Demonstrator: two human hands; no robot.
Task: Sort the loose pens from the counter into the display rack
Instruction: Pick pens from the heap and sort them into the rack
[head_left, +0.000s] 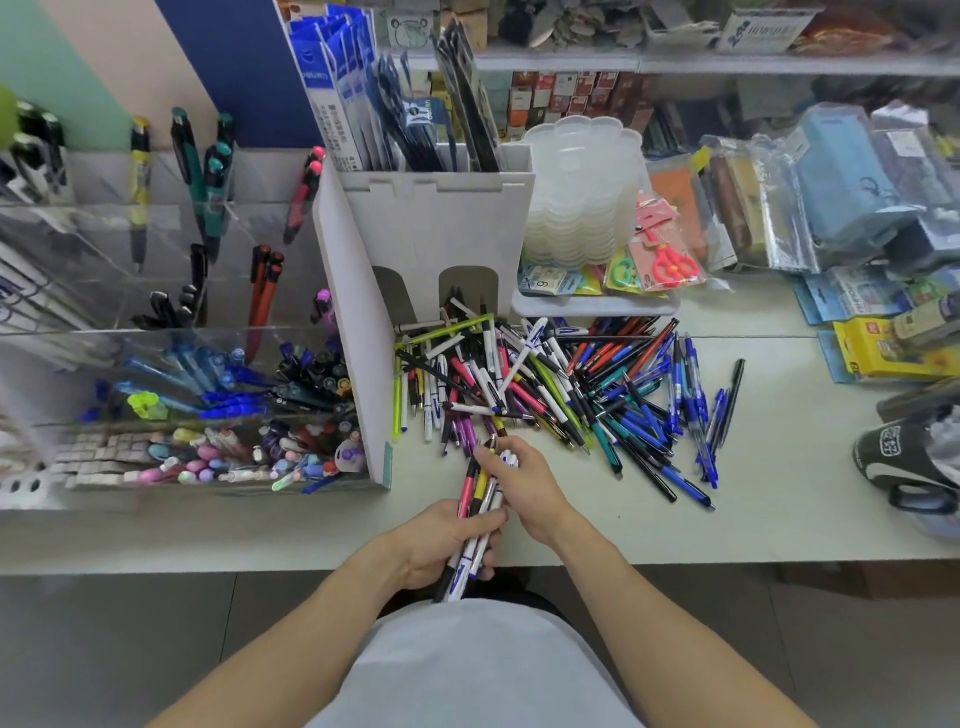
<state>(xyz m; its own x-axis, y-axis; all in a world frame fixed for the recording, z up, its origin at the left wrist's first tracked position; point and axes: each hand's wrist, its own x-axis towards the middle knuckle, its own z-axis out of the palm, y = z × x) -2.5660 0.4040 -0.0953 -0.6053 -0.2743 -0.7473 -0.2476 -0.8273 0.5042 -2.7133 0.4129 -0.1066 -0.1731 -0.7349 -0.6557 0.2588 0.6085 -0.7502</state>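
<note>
A big heap of loose pens (561, 384) in many colours lies on the pale counter (779, 467), in front of a white cardboard stand. My left hand (441, 545) is shut on a bundle of pens (480, 506) near the counter's front edge, pink, yellow, white and black among them. My right hand (524, 480) is just right of the bundle, fingers pinched on the top of one pen in it, at the near edge of the heap. The clear tiered display rack (182, 364) stands to the left with pens in its compartments.
The white cardboard stand (431, 228) holds packaged refills behind the heap. A stack of clear lids (582, 197) and a tray with scissors (670, 265) sit behind on the right. Packaged stationery fills the far right; a dark bag (904, 462) rests at the right edge.
</note>
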